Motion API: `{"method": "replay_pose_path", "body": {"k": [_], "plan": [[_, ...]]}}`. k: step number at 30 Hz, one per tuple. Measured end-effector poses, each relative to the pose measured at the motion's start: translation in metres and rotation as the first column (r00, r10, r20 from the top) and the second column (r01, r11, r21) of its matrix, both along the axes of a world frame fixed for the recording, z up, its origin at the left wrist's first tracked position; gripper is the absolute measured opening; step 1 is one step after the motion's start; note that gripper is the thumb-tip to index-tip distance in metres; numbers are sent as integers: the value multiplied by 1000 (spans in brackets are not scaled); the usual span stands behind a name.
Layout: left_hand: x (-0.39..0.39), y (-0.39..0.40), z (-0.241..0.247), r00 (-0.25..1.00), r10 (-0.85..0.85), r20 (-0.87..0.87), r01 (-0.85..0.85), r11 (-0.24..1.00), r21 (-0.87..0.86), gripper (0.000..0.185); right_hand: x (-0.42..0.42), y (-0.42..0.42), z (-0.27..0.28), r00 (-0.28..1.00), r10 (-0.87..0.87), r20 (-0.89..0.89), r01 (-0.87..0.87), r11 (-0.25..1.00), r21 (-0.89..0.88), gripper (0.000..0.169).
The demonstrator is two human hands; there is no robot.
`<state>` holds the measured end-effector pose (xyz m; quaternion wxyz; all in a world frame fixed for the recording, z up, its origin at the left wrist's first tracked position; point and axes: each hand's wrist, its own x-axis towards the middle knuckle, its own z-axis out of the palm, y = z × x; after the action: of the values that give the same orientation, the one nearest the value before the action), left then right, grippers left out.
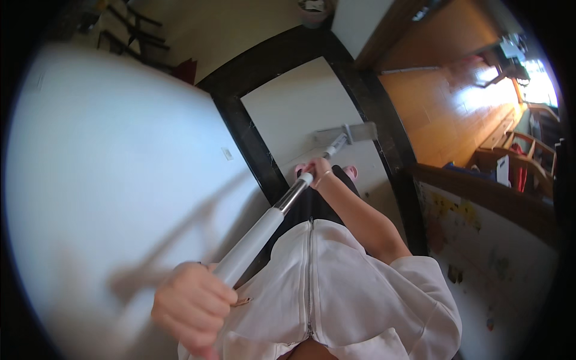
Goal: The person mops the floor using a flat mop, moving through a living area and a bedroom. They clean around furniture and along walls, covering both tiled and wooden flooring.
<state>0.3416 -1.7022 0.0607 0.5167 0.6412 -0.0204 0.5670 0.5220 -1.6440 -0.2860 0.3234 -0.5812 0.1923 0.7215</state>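
A flat mop with a white and metal telescopic pole [252, 243] runs diagonally from lower left to upper centre. My left hand [193, 306] is closed round the thick white grip near its upper end, close to the camera. Farther down the pole, my right hand [318, 170] grips it, with a thin bracelet on the wrist. The wide grey mop head [360, 132] lies on the pale floor tile [297, 99], past my feet in pink slippers [350, 172], with its right end over the black stone border.
A white wall [112, 157] with a small switch plate [227, 154] stands on the left. Dark chair legs [135, 27] are at upper left. On the right, a doorway opens onto a wooden floor [432, 112] with wooden furniture. A marked white wall [477, 265] is at lower right.
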Motion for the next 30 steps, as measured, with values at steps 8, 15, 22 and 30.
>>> {"method": "replay_pose_path", "body": {"k": [8, 15, 22, 30], "plan": [[6, -44, 17, 902, 391, -182, -335, 901, 275, 27, -164, -5, -14, 620, 785, 18, -783, 617, 74, 8], [31, -50, -38, 735, 667, -120, -658, 745, 109, 22, -185, -15, -66, 282, 940, 194, -959, 277, 56, 5], [54, -57, -26, 862, 496, -107, -500, 866, -16, 27, -104, -7, -10, 673, 739, 16, -737, 672, -68, 11], [141, -51, -35, 1000, 29, 7, -28, 984, -178, 26, 92, -23, -21, 952, 227, 206, -236, 972, 19, 4]]}}
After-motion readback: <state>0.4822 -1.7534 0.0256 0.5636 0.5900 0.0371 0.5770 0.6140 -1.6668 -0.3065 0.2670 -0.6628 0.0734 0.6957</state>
